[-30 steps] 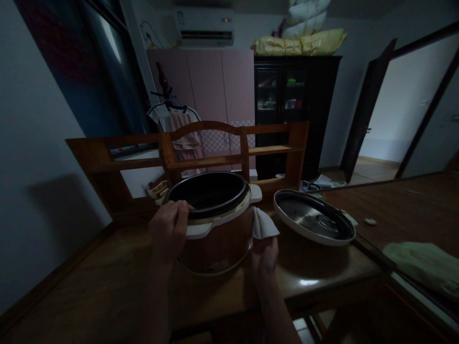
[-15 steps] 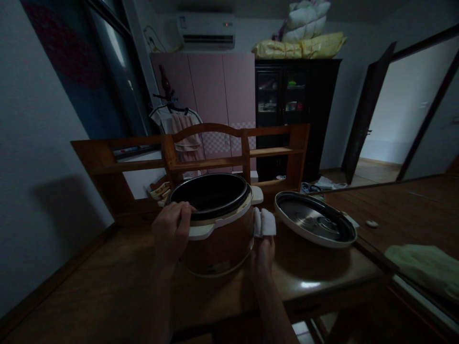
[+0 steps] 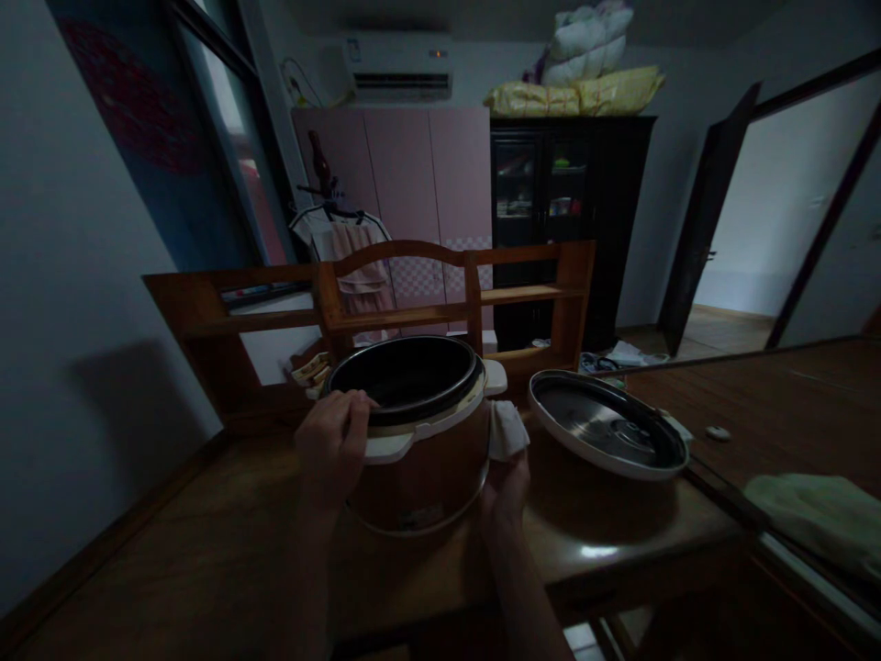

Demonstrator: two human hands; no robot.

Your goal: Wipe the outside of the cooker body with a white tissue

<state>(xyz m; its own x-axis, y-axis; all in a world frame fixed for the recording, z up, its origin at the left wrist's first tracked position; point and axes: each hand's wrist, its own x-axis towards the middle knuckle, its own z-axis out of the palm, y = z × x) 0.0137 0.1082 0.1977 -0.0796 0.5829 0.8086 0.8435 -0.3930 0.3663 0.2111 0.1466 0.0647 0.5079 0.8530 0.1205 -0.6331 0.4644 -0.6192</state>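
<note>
An electric pressure cooker (image 3: 427, 487) with a brown body, pale collar and dark inner pot (image 3: 406, 367) stands upright on the wooden desk without its lid. My left hand (image 3: 335, 441) is closed on the near left rim, by the pale handle. In my right hand (image 3: 507, 491) is a folded white cloth (image 3: 507, 431), held against the cooker's right side; the fingers are partly hidden behind it. The round lid (image 3: 606, 427) lies to the right, its metal inside facing up.
A wooden shelf rack (image 3: 406, 317) rises behind the cooker. To the right are a brown surface (image 3: 791, 395) with a small white round object (image 3: 718, 432) and pale green fabric (image 3: 819, 509). The desk (image 3: 206, 551) meets a wall at left.
The cloth in my right hand has changed shape and spread flatter along the cooker's side, with my hand shifting slightly. My left hand keeps its hold on the rim.
</note>
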